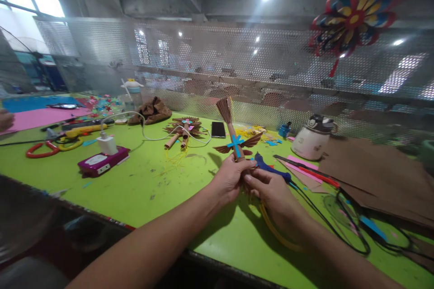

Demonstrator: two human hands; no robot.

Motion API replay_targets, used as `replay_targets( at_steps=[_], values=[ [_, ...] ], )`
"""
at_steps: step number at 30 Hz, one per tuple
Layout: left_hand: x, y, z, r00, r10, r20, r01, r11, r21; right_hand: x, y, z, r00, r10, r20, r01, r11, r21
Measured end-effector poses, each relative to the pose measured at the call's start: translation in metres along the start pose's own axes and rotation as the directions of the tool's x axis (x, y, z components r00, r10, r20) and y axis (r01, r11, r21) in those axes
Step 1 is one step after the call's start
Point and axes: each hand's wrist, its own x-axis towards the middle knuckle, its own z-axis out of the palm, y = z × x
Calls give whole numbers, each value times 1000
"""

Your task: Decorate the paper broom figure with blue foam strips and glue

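My left hand (230, 178) is closed round the lower end of a brown paper craft figure (230, 128), which stands tilted slightly to the left. The figure has a rolled tube body, a fanned pleated top, pleated side wings and a blue paper cross (235, 141). At its bottom end, my right hand (269, 187) pinches with thumb and fingers close beside the left thumb; what lies between those fingers is hidden. Just behind the right hand lies a blue glue gun (271, 167) with a dark cord. A yellow curved handle (278, 232) shows partly beneath my right wrist.
Brown paper sheets (379, 176), a red-and-black cutter (315, 172) and a white kettle (312, 137) stand right. Beyond are a phone (218, 129) and another paper figure (186, 131). Left are a purple power strip (103, 162), scissors (44, 149) and another person's hand (6, 120).
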Motion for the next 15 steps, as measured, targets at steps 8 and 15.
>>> replay_targets(
  at_steps=[8,15],
  values=[
    [2,-2,-2,1000,-28,13,28,1000,-14,1,5,0,1000,14,23,-15,999,32],
    [3,-3,-1,999,-36,-5,36,999,16,2,3,-2,999,42,21,-42,999,33]
  ],
)
